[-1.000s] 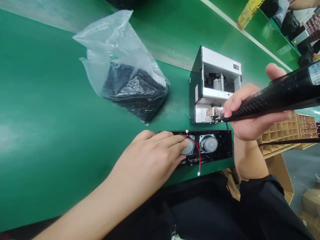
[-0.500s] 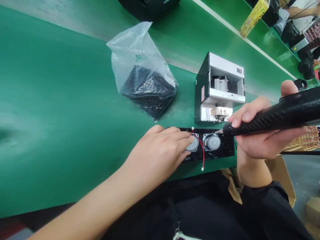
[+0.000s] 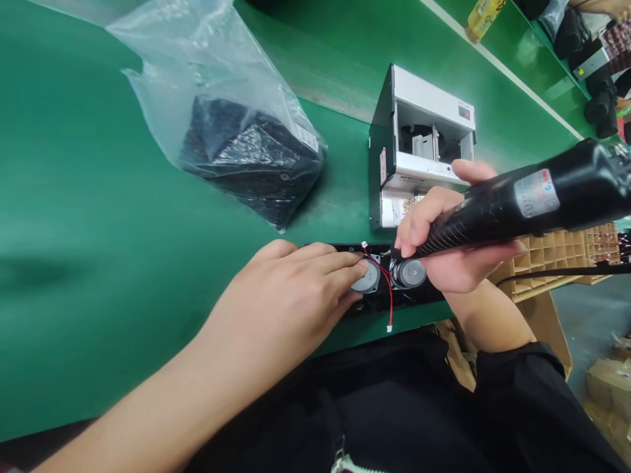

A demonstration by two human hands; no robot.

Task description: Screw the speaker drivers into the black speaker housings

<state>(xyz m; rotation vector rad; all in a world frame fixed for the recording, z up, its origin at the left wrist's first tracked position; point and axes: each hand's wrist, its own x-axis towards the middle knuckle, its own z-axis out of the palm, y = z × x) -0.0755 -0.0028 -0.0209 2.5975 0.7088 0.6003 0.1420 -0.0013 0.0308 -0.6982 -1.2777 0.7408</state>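
My left hand [image 3: 305, 282] lies over the left end of a black speaker panel [image 3: 379, 302], its fingertips on a round grey speaker [image 3: 365, 281]. In my right hand [image 3: 451, 268] is a black electric screwdriver [image 3: 497, 205], held nearly level. The screwdriver's tip points left, at the panel's far edge between the two speakers. A second round speaker [image 3: 412, 273] sits just below the tip. Across the panel runs a thin red wire [image 3: 391, 299] with white connectors at its ends. My right hand hides the panel's right end, and whether the tip touches a screw I cannot tell.
Behind the panel stands a silver and black screw feeder [image 3: 424, 167]. A clear plastic bag [image 3: 231, 59] with a dark item inside lies left of it. Divided cardboard trays [image 3: 547, 256] are at the right, and a yellow bottle [image 3: 484, 18] is at the back.
My right hand has moved the screwdriver left, from the right speaker's upper edge to the gap between the speakers. My left hand stays on the panel. The camera view has shifted.
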